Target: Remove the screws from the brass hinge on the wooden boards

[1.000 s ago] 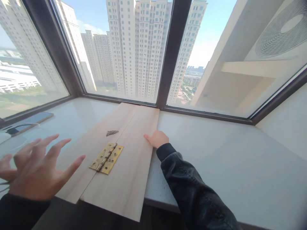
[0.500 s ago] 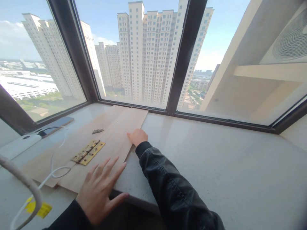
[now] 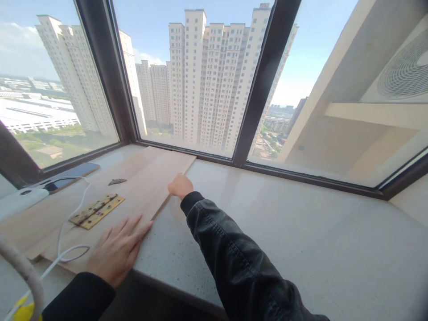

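Two thin pale wooden boards (image 3: 152, 171) lie side by side on the sill. My right hand (image 3: 180, 185) is closed on the right board's long edge, its fingers partly hidden. Near the front of that board my left hand (image 3: 117, 249) lies flat, fingers stretched out and fingertips close to the edge. Just beyond the left hand, a brass hinge (image 3: 96, 211) lies opened flat on the boards, with screw holes in both leaves. A small row of dark screws (image 3: 117, 181) rests behind the hinge.
A white cable (image 3: 60, 232) loops over the boards at left. Behind it lie a phone (image 3: 76, 174) and a white power strip-like object (image 3: 23, 200). A thick pale cord (image 3: 23, 272) hangs at front left. Dark window frames (image 3: 240, 156) border the pale sill (image 3: 284, 223).
The boards have shifted left, carrying the hinge and screws along. My right hand moved left with the edge. My left hand also moved left, its spread fingers now lying flatter and closer together.
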A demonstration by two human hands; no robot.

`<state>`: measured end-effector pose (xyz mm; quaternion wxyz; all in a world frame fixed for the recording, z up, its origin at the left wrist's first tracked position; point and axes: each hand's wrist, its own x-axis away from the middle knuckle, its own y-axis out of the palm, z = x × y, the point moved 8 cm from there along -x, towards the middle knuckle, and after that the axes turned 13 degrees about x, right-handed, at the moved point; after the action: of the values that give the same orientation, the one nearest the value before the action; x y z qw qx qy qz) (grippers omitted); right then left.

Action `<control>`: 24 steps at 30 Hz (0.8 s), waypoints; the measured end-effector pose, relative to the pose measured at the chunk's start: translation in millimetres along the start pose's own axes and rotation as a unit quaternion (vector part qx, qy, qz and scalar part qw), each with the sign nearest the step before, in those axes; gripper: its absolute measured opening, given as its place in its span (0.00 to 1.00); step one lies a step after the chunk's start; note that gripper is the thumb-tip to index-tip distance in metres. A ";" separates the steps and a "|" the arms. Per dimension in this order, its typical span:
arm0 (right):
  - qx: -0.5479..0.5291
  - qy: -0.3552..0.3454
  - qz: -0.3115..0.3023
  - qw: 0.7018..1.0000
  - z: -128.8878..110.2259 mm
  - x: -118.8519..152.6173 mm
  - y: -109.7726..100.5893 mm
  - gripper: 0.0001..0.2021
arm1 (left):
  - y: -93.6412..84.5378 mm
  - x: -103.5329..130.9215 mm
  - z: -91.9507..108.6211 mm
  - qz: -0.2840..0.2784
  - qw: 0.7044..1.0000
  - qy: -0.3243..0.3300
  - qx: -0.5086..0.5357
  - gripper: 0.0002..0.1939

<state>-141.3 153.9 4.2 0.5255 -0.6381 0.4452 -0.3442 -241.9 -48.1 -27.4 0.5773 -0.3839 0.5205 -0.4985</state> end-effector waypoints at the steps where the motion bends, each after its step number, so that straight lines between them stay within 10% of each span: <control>1: 0.010 -0.024 0.029 0.999 -7.4 2.6 -5.2 0.18 | 0.9 -0.1 -0.4 0.002 1.000 0.000 -0.001 0.25; 7: 0.050 -0.253 0.141 0.956 -69.2 38.3 -3.7 0.16 | 4.4 -0.8 -0.8 0.005 1.000 0.008 -0.017 0.25; 24: -0.010 -0.237 0.173 0.956 -63.3 68.6 15.0 0.22 | 3.4 -0.7 1.5 -0.009 0.999 0.001 -0.044 0.25</control>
<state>-176.7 66.3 0.9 0.6610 -0.6196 0.4153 -0.0822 -239.9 -46.8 -30.2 0.5550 -0.4132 0.5391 -0.4802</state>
